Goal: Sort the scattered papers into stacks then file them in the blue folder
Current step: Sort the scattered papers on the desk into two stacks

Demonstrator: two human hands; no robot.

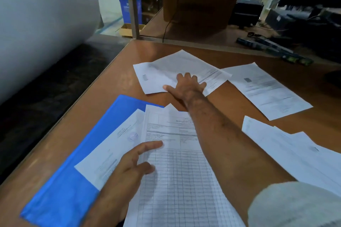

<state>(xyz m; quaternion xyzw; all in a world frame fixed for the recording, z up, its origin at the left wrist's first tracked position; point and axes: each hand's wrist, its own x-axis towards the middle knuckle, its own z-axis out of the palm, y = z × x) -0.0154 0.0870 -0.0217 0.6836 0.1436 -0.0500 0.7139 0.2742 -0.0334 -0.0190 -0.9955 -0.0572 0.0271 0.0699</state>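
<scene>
Gridded sheet (180,180) lengthwise away, under left hand (129,167).

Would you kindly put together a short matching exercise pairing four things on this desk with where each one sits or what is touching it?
Things:
1. blue folder
2. gridded form
3. far overlapping sheets
4. blue bin

Places or states:
A. under the right hand, which reaches across the desk
B. on the floor beyond the desk, in the background
C. lying flat at the desk's left side, partly covered by papers
D. nearest the person, with the left hand resting on its left edge

Pairs: 1-C, 2-D, 3-A, 4-B
</scene>
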